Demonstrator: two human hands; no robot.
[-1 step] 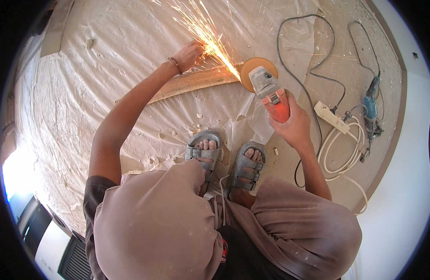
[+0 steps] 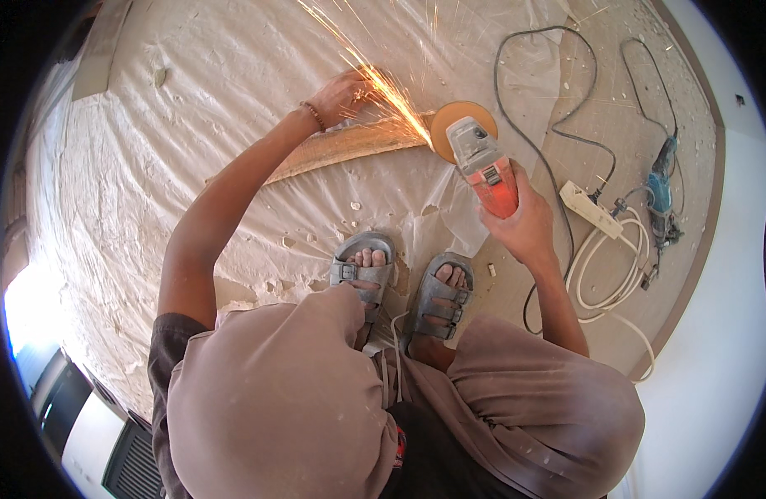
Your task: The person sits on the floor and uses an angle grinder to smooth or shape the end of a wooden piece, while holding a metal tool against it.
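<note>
My right hand (image 2: 523, 218) is wrapped round the red body of an angle grinder (image 2: 493, 185) with a grey head. Its tan disc (image 2: 463, 125) meets the right end of a wooden board (image 2: 341, 150) lying on the floor sheet. A bright stream of sparks (image 2: 395, 98) flies from that contact up and left, past my left hand (image 2: 343, 96). That hand is closed at the board's far edge, with a beaded bracelet on its wrist. Sparks and glare cover its fingertips, so what it grips there is hidden.
A creased, dusty plastic sheet (image 2: 133, 200) covers the floor, with scattered chips. At right lie a white power strip (image 2: 591, 208) with a coiled white cable, black cords, and a blue power tool (image 2: 661, 179). My sandalled feet (image 2: 366, 262) stand just nearer than the board.
The grinder and its disc have shifted very slightly to the right. The spark stream looks thinner around my left hand, which stays in place.
</note>
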